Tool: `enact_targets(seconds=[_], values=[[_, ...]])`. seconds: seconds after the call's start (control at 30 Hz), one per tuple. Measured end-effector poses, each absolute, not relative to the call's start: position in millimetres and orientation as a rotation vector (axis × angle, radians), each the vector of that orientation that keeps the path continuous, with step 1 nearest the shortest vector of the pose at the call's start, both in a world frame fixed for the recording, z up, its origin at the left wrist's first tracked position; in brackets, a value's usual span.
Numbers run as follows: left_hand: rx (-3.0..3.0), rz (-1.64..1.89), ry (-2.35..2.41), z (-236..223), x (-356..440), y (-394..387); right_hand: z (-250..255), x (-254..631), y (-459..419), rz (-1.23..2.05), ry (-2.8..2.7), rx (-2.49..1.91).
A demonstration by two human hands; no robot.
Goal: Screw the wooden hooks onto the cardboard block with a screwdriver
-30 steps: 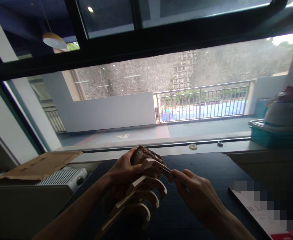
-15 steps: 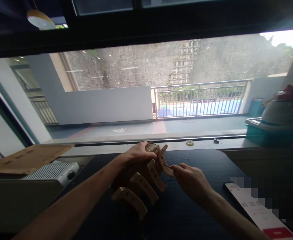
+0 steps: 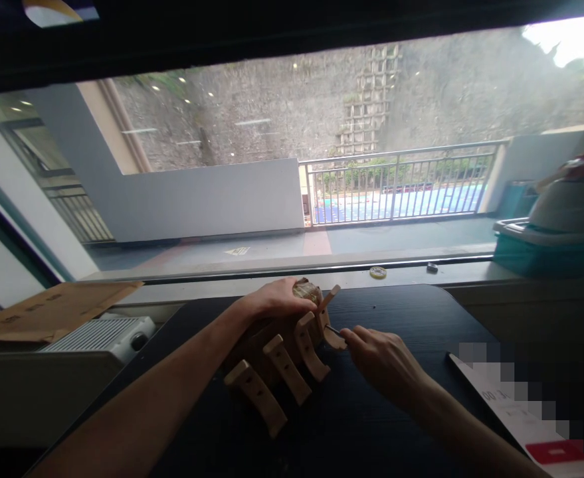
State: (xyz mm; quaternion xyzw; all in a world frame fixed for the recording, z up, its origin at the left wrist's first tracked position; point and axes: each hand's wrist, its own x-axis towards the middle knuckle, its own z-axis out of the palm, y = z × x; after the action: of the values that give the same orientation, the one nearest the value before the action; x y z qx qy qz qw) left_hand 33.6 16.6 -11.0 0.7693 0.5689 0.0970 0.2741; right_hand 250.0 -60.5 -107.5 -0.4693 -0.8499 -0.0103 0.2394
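A brown wooden board (image 3: 256, 346) stands on the dark table with several pale, curved wooden hooks (image 3: 290, 372) along its side. Each visible hook has dark holes in it. Around the board's far end, beside a rough, lighter patch (image 3: 305, 290), my left hand (image 3: 280, 297) is closed. My right hand (image 3: 375, 352) is closed round a thin dark-shafted tool (image 3: 335, 330) that looks like a screwdriver; its handle is hidden in my fingers. The shaft's tip meets the farthest hook (image 3: 327, 317), at or near a hole.
A phone (image 3: 515, 411), partly pixelated, lies on the table (image 3: 396, 438) at right. A yellow-rimmed roll (image 3: 378, 272) and a small dark object (image 3: 432, 267) sit on the windowsill. A teal box (image 3: 541, 249) stands far right. At left are brown cardboard (image 3: 52, 309) and a white heater (image 3: 105, 332).
My view has tipped slightly downward. The board and its hooks have turned a little in my left hand's grip. The tool stays at the farthest hook.
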Motion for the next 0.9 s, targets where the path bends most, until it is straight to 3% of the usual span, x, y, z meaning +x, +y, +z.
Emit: enact_targets(seconds=[0.07, 0.13, 0.27, 0.37, 0.57, 0.67, 0.8, 0.9], values=[[2.078, 0.277, 1.528, -11.6, 33.8, 17.0, -108.1, 249.5, -60.0, -0.199, -2.442, -1.251], [2.079, 0.288, 1.528, -12.9, 33.4, 18.0, -109.3, 246.5, -58.5, -0.141, -2.387, -1.279], [2.066, 0.273, 1.53, -15.9, 32.1, 20.1, -112.8, 239.3, -53.3, 0.532, -1.924, -1.367], [2.072, 0.267, 1.542, -17.5, 32.1, 21.0, -115.1, 238.9, -47.8, 0.783, -1.792, -1.391], [2.085, 0.323, 1.556, -20.1, 31.1, 22.9, -109.4, 250.3, -46.1, 0.686, -1.777, -1.52], [2.073, 0.334, 1.552, -20.4, 30.3, 23.1, -104.9, 255.1, -54.1, 0.642, -1.85, -1.386], [2.062, 0.348, 1.532, -17.5, 30.8, 20.6, -105.8, 254.3, -62.5, 0.336, -2.064, -1.162], [2.041, 0.334, 1.497, -14.2, 31.7, 17.8, -114.0, 250.1, -56.4, 0.379, -1.949, -1.169]])
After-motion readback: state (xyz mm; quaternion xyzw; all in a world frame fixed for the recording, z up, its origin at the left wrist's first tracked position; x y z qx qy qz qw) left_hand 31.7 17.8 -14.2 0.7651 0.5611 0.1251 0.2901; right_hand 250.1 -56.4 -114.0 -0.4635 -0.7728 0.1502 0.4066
